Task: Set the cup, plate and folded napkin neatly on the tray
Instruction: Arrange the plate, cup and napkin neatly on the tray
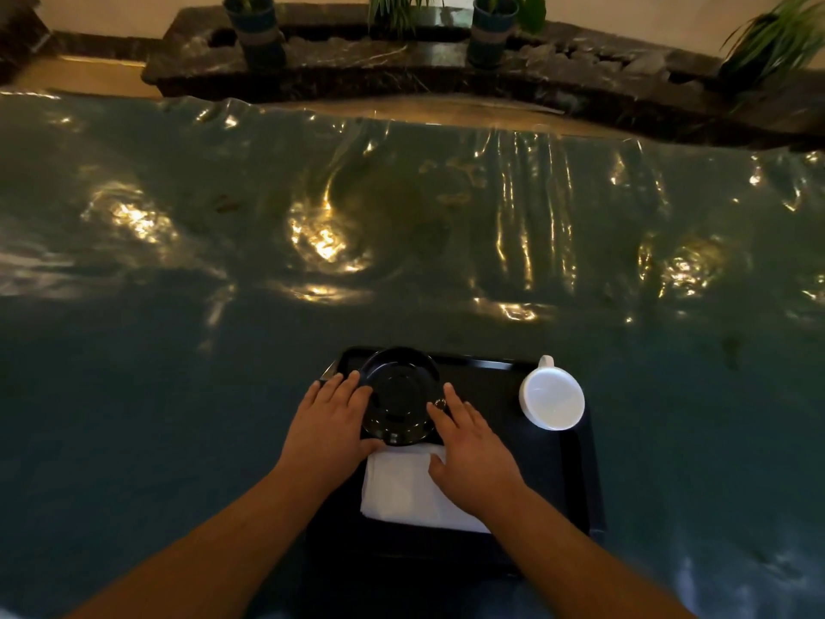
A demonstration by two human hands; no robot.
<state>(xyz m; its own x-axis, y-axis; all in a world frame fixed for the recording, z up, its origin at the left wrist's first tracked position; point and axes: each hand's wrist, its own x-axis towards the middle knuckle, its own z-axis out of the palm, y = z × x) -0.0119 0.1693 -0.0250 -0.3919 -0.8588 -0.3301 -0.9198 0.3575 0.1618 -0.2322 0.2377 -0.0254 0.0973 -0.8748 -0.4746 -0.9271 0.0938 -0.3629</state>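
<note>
A black rectangular tray (495, 386) lies on the table near its front edge. On the tray's left part rests a round black plate (400, 395), its near edge overlapping a folded white napkin (404, 489). A white cup (552, 398) stands upright on the tray's right side, handle pointing away from me. My left hand (328, 424) presses the plate's left rim, thumb at its near edge. My right hand (473, 453) touches the plate's right rim with its fingertips, palm over the napkin.
A shiny dark green cloth (268, 306) covers the wide table. Beyond the far edge runs a dark marble ledge (402, 60) with potted plants (256, 24).
</note>
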